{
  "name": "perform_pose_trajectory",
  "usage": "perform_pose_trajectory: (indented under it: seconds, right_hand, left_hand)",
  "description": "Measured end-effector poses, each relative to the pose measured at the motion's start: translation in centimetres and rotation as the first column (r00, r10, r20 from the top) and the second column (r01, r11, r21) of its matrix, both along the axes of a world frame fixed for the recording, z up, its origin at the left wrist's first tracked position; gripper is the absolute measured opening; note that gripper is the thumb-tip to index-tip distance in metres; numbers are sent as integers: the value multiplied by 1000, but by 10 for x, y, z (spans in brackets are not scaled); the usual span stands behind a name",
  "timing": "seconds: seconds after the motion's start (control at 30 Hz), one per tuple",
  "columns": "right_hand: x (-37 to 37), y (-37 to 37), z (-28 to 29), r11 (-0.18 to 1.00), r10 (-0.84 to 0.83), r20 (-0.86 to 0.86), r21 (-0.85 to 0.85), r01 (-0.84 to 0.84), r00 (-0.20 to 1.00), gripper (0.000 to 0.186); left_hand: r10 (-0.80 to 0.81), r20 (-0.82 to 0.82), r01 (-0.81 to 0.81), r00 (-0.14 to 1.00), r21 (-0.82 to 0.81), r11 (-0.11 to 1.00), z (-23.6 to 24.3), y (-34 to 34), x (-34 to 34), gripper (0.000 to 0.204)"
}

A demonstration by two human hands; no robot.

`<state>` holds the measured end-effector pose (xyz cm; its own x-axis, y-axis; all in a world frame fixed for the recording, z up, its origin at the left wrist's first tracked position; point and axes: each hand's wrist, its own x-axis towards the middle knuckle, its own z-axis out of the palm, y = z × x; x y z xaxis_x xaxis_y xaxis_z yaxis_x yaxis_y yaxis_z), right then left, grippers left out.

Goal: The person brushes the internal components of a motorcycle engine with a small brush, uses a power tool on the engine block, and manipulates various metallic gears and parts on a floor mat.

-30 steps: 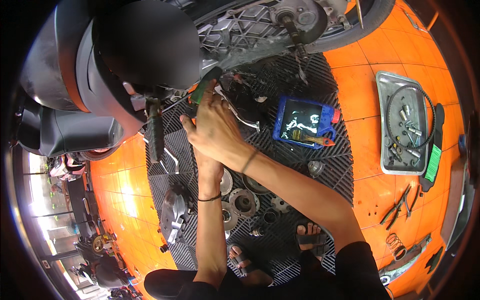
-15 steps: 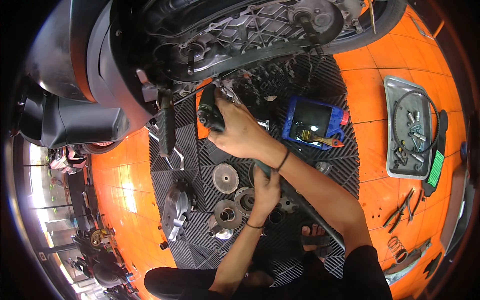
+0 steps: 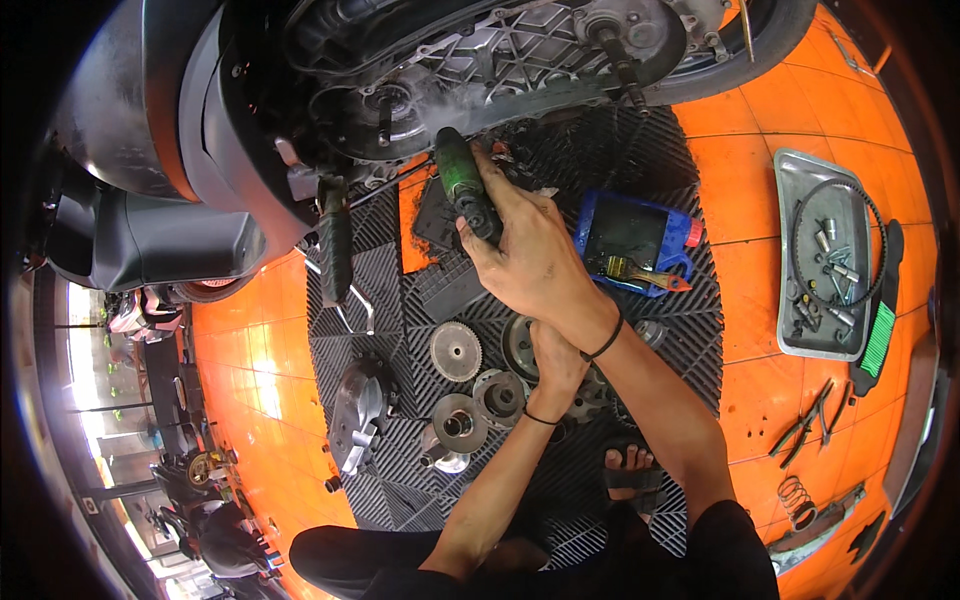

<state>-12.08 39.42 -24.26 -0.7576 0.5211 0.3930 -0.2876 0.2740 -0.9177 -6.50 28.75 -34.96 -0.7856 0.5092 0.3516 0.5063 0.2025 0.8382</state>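
My right hand [image 3: 530,265] grips a green and black power tool [image 3: 462,185], its tip pointing up at the open scooter engine case [image 3: 480,60]. My left hand [image 3: 555,362] is low on the black grid mat [image 3: 400,290], partly under my right wrist. Its fingers rest on a round metal drum [image 3: 515,345] among loose drive parts; I cannot tell if it grips the drum. A toothed disc [image 3: 456,351] and a pulley [image 3: 460,420] lie just left of it.
A blue tub [image 3: 690,232] holding a brush sits right of my hands. A metal tray [image 3: 790,300] holding a belt and bolts stands at the far right, pliers [image 3: 805,420] and a spring [image 3: 795,495] below it. An engine cover [image 3: 357,410] lies at the left. My sandalled foot [image 3: 630,465] is near.
My left hand left the tool and dropped to the metal parts on the mat. My right hand keeps the green tool, now angled at the engine case. The view shifted down.
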Motion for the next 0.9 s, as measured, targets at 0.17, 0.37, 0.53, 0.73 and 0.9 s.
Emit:
perform_pose_trajectory:
  seconds: [0.17,0.37,0.53,0.73,0.9]
  right_hand:
    - [3,2,3,993,109,53,-48,-107,993,74]
    - [7,-14,10,977,201,34,65,-203,979,89]
    - [9,-7,2,985,162,-47,67,-159,986,94]
    - [10,-15,11,976,206,-20,73,-204,978,93]
    - [12,-24,27,950,313,80,-33,-311,947,87]
  left_hand:
    - [-8,64,15,998,-108,994,-2,-7,-1,24]
    - [-20,451,-20,892,84,996,-57,-38,9,39]
    - [-126,394,86,911,116,990,-54,-28,6,34]
    - [-41,416,55,908,-20,998,-20,-35,-15,35]
    - [-27,460,21,888,17,1000,14,-26,-50,33]
